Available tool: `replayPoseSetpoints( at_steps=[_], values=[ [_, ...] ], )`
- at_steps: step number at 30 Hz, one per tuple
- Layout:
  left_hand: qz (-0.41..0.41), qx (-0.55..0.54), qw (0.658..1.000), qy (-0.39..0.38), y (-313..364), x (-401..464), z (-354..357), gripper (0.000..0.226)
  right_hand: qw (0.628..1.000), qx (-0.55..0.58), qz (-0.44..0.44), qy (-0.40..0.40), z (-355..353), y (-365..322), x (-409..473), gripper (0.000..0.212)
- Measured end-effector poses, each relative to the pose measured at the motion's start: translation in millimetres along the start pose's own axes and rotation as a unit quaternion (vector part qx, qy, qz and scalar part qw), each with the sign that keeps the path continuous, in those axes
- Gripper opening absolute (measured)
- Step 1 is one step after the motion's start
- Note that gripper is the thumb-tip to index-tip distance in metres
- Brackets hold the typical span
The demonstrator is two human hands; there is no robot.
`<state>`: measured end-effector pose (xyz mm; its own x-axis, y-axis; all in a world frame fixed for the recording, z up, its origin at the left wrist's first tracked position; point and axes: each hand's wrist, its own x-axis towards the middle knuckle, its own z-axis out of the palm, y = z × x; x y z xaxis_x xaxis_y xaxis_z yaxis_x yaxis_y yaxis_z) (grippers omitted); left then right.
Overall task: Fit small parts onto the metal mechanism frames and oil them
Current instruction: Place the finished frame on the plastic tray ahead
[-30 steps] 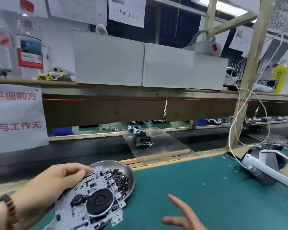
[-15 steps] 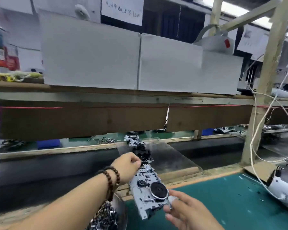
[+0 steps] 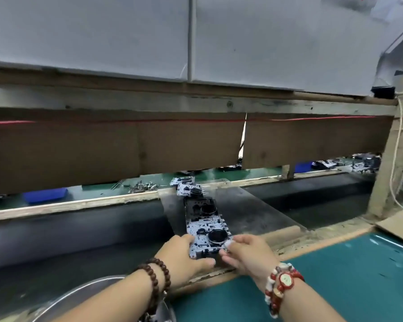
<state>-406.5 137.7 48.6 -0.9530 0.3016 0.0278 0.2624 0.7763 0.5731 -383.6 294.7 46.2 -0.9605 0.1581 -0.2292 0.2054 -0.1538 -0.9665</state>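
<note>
Frame pinched by both your hands, left and right, on ramp; hand-off step, next release beyond fingertips.

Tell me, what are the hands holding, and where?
Both hold the nearest metal mechanism frame on the ramp: left hand grips its near-left edge, right hand its near-right corner.

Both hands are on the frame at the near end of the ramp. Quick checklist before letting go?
1. Frame lies flat on the clear ramp: ok.
2. In line behind the dark frame ahead: ok.
3. Left hand holds the near left edge: ok.
4. Right hand fingers at the near right corner: ok.
5. Small parts fitted, oil applied: cannot tell.
</note>
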Motion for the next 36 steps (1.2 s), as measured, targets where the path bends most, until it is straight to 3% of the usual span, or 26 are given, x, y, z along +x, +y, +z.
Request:
replayPoseSetpoints(
  at_steps=[7, 12, 14, 17, 19, 22, 29, 36],
  values=[
    [0.019, 0.031, 0.996, 0.083, -9.9, 32.9, 1.4, 0.054, 0.997, -0.068, -0.028, 0.005, 0.0, -3.9, 37.5, 0.052],
    [-0.007, 0.025, 0.996, 0.08, -16.1, 54.5, 2.7, 0.058, 0.974, -0.221, -0.043, -0.007, -1.6, -10.2, 55.8, 0.062],
    [-0.035, 0.037, 0.994, 0.092, -16.5, 63.4, 3.6, 0.06, 0.943, -0.323, -0.067, 0.036, 0.6, -15.3, 65.4, 0.058],
    [-0.096, 0.04, 0.989, 0.107, -13.2, 71.8, 5.4, 0.059, 0.843, -0.518, -0.102, 0.107, 6.5, -21.0, 70.5, 0.057],
    [-0.118, 0.042, 0.987, 0.102, -10.9, 69.7, 5.3, 0.062, 0.81, -0.558, -0.113, 0.14, 11.9, -20.1, 66.1, 0.056],
    [-0.099, 0.047, 0.99, 0.093, -8.7, 51.3, 0.5, 0.065, 0.807, -0.554, -0.141, 0.15, 15.9, -14.8, 49.4, 0.052],
    [-0.014, 0.107, 0.987, 0.121, -21.1, -66.5, -40.2, 0.053, 0.834, -0.513, -0.194, 0.051, 19.0, -21.0, -46.6, 0.038],
    [-0.158, 0.124, 0.955, 0.219, -87.0, -190.7, -126.6, 0.035, 0.868, -0.428, -0.241, -0.073, 41.8, -36.1, -158.1, 0.014]
  ],
)
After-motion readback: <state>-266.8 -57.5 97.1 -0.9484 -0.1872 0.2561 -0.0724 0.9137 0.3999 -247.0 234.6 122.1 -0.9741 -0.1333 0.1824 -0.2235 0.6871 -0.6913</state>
